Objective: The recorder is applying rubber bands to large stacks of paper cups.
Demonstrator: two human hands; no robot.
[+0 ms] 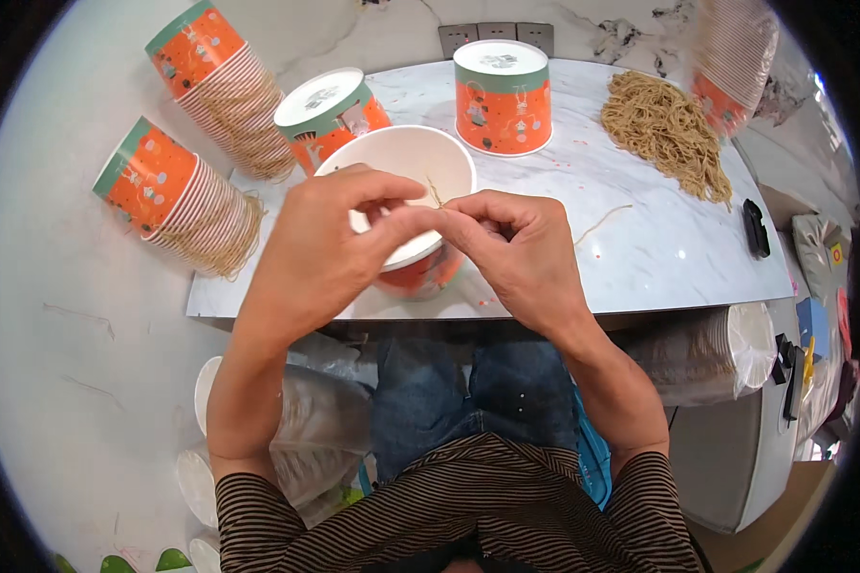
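Observation:
My left hand [330, 244] and my right hand [516, 253] meet over an open paper cup [406, 162], white inside and orange outside, standing near the front edge of the marble table [659, 248]. The fingertips of both hands pinch a thin tan string [436, 194] that rises just above the cup's rim. Whether the string reaches down into the cup I cannot tell, as my hands hide the cup's front.
Two lidded orange cups [503, 95] [330, 115] stand behind. Stacks of orange cups lie at the left [186, 205] [227, 86] and top right [731, 62]. A heap of tan strings [669, 129] and one loose string [602, 222] lie right; white lids [745, 344] sit below.

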